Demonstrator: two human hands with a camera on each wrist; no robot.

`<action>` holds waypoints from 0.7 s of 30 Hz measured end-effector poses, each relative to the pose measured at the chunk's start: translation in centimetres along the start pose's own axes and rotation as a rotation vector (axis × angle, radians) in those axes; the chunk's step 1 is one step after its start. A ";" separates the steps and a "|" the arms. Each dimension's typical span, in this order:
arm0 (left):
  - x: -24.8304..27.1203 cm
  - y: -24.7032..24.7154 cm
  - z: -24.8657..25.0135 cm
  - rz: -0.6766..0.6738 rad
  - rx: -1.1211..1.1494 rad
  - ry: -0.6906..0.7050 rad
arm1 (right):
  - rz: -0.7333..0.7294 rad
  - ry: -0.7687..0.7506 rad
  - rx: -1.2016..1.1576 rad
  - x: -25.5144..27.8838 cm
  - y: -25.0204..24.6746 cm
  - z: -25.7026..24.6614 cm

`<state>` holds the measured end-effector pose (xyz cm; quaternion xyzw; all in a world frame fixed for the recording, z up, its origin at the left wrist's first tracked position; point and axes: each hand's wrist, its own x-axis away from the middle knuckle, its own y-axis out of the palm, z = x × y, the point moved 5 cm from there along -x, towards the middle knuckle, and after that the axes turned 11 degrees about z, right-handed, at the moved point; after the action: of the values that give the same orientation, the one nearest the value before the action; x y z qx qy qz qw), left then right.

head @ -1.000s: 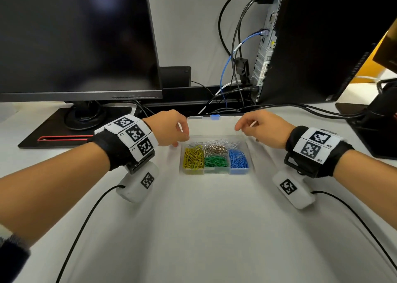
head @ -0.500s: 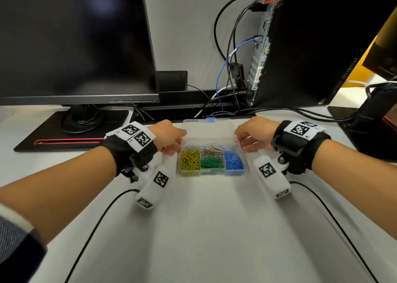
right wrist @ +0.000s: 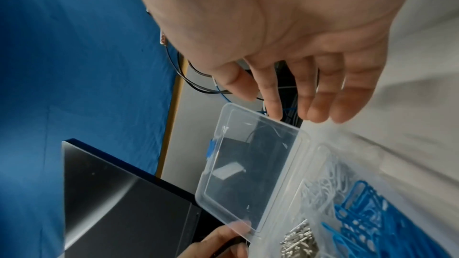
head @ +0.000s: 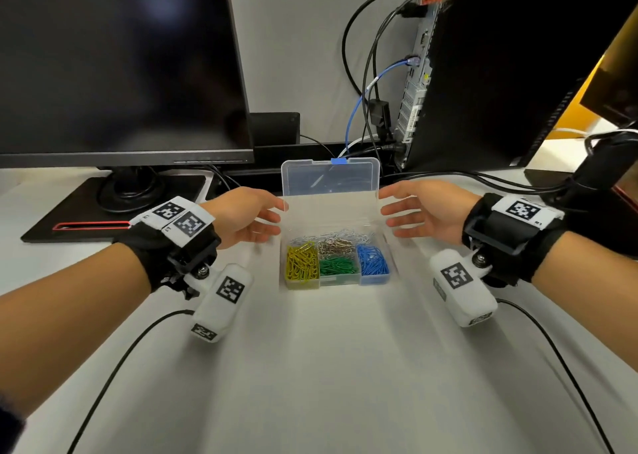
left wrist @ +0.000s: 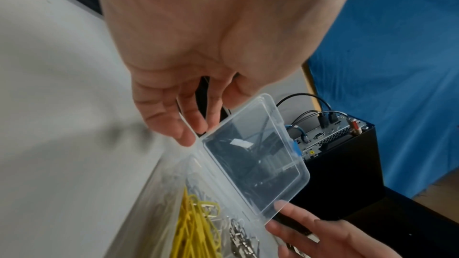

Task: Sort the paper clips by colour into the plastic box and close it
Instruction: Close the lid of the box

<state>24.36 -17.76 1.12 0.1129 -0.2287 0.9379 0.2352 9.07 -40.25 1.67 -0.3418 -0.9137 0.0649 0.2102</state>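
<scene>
Lid (head: 330,181) upright; left hand (head: 249,216) and right hand (head: 425,212) flank it, fingers relaxed, grasping nothing. Swing it down evenly, then press the blue latch (head: 338,161).

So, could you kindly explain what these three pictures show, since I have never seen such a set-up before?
No machine here: a person works with two bare hands, wearing a camera on the head and one on each wrist. The head view looks down at a white table. On it stands a clear plastic box with yellow, green, blue, silver and white paper clips in separate compartments. Its clear hinged lid with a blue latch stands up, open. The left hand and right hand flank the lid with straight fingers, gripping nothing. Each wrist view looks along its own hand at the lid. A dark monitor and a black computer tower stand behind.
</scene>
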 end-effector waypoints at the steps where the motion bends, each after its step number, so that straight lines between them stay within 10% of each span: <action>1: 0.2 -0.3 0.0 -0.004 -0.013 0.005 | -0.008 -0.013 0.018 0.2 -0.3 0.0; 11: 4.0 0.3 0.0 -0.123 -0.656 0.403 | -0.100 -0.580 0.810 3.3 1.1 -0.1; 21: 5.1 1.7 -0.6 -0.118 -0.816 0.569 | -0.226 -0.643 1.013 5.9 4.4 0.2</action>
<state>19.05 -16.80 1.61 -0.2361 -0.4969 0.7506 0.3661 7.61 -33.10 2.31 -0.0635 -0.8176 0.5684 0.0660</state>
